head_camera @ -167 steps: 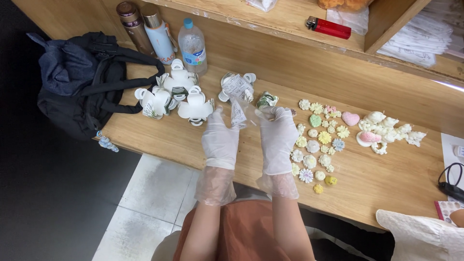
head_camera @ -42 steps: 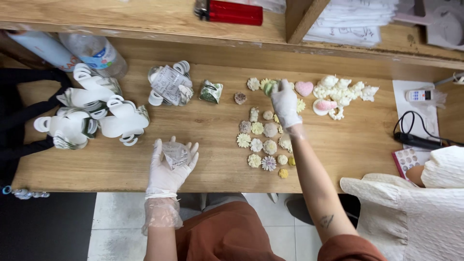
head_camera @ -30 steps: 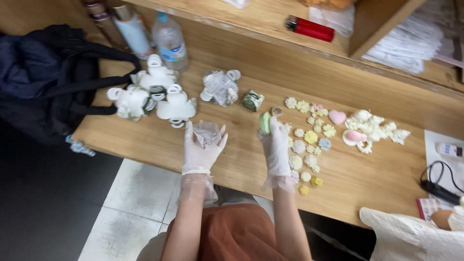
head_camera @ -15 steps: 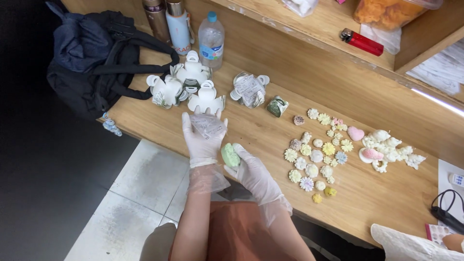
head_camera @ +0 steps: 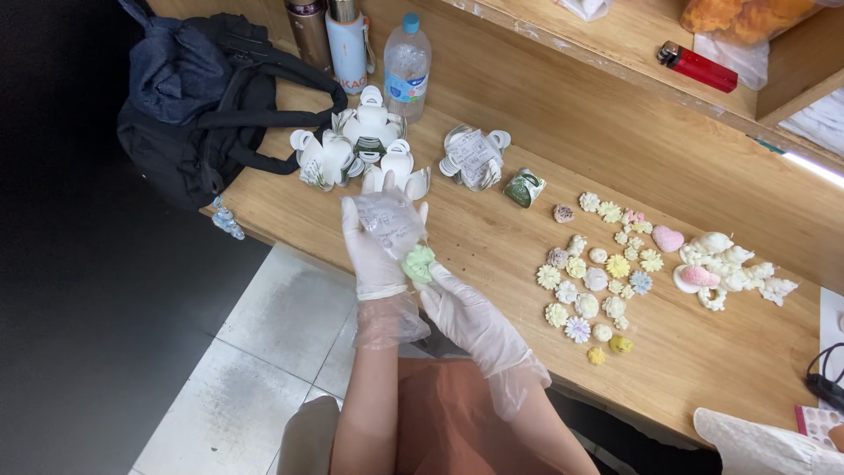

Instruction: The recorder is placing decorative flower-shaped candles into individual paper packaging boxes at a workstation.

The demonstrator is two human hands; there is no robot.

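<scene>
The gloved right hand (head_camera: pixel 457 303) pinches a small pale-green flower-shaped piece (head_camera: pixel 418 262) between its fingertips, right at the mouth of the clear plastic pouch (head_camera: pixel 387 222) that the gloved left hand (head_camera: pixel 374 251) grips with closed fingers. Just beyond the fingers lie filled white packets (head_camera: pixel 352 149), apparently finished. Farther right, many pastel flower pieces (head_camera: pixel 589 286) lie loose on the wooden bench (head_camera: pixel 721 352), seemingly unpacked.
</scene>
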